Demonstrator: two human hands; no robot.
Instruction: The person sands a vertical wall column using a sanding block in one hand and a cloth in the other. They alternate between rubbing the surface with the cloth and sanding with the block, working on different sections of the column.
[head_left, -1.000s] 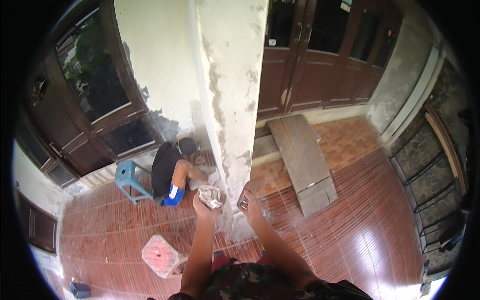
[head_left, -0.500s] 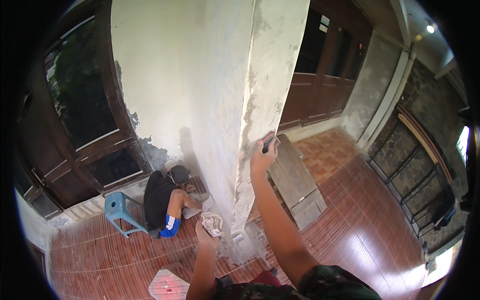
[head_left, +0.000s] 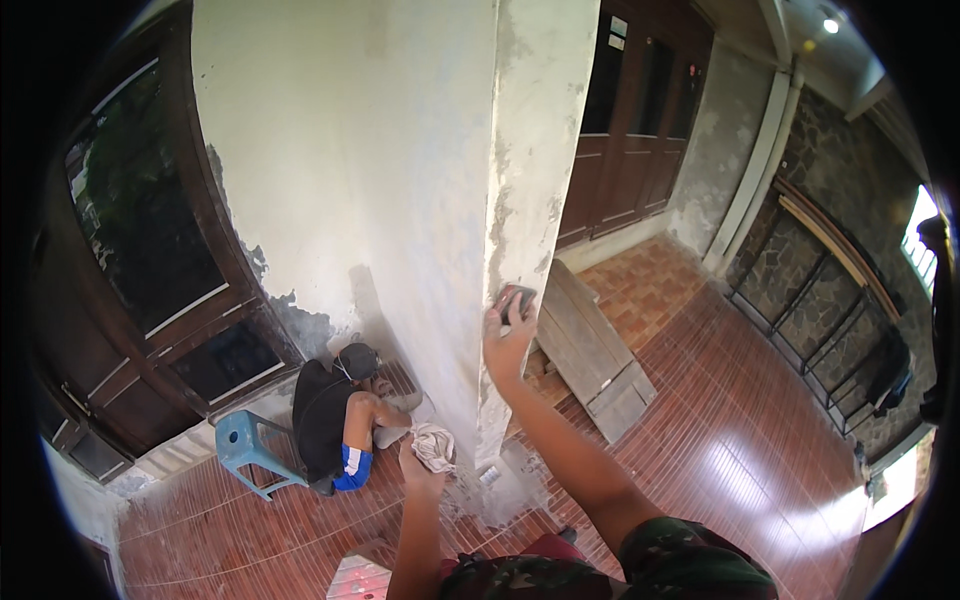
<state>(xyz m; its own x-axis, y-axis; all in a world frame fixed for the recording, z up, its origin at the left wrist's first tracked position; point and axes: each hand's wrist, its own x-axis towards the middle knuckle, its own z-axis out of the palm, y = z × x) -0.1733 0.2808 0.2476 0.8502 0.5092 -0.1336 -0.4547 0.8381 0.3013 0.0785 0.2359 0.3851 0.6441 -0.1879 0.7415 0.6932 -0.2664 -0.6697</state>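
Note:
My right hand (head_left: 508,345) is raised at the narrow end face of the wall (head_left: 527,110). Its fingers grip a small dark block with reddish edges (head_left: 516,302), which looks like a sanding block, and press it against the patchy plaster. Lower and to the left, my left hand (head_left: 420,472) is closed around a crumpled whitish cloth (head_left: 434,447). The cloth hangs close to the wall's foot, in front of a crouching person. That person, in a dark shirt (head_left: 318,420) and cap, works low at the broad wall face; their hands are partly hidden.
A blue plastic stool (head_left: 250,450) stands behind the crouching person. Wooden boards (head_left: 595,350) lie right of the wall on the reddish tiled floor (head_left: 680,420). A pale board with red marks (head_left: 358,580) is near my feet. A dark metal rack (head_left: 810,330) stands far right.
My right hand and the block have moved from the end face's right edge toward its middle, slightly lower. My left hand still holds the cloth. The whole view has shifted a little.

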